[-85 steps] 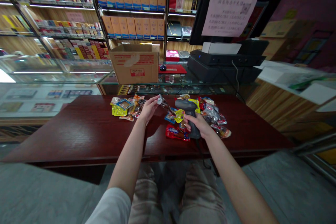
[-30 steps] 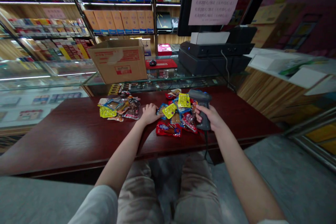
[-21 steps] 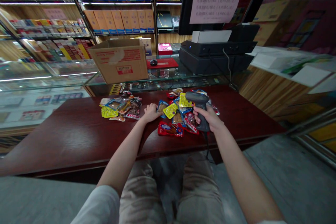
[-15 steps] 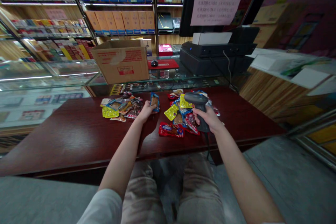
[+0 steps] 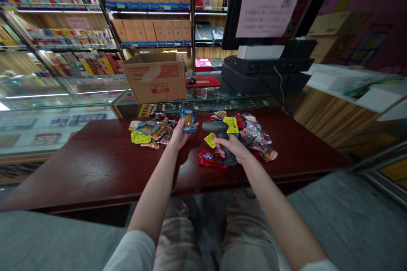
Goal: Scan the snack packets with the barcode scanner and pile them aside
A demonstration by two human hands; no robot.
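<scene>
My left hand [image 5: 180,134] is closed on a blue-edged snack packet [image 5: 188,121] with brown food showing through its window. A dark grey barcode scanner [image 5: 219,129] is gripped in my right hand [image 5: 230,146], its head turned toward that packet. Left of my left hand lies a pile of mixed snack packets [image 5: 154,130], with a yellow packet [image 5: 140,137] at its front. A second pile of packets [image 5: 254,133] spreads behind and right of the scanner. In front of it a red packet [image 5: 208,159] lies partly hidden by the scanner and my right hand.
The dark red wooden table [image 5: 95,169] carries both piles. Behind it stand an open cardboard box [image 5: 155,76], a black mouse [image 5: 191,80] on a red mat and a cash register [image 5: 263,76] below a screen. The scanner's cable [image 5: 243,182] hangs at the table's front edge.
The scanner has moved left, closer to the blue-edged packet. My left hand has turned the packet so that more of its face shows. The camera view has shifted slightly.
</scene>
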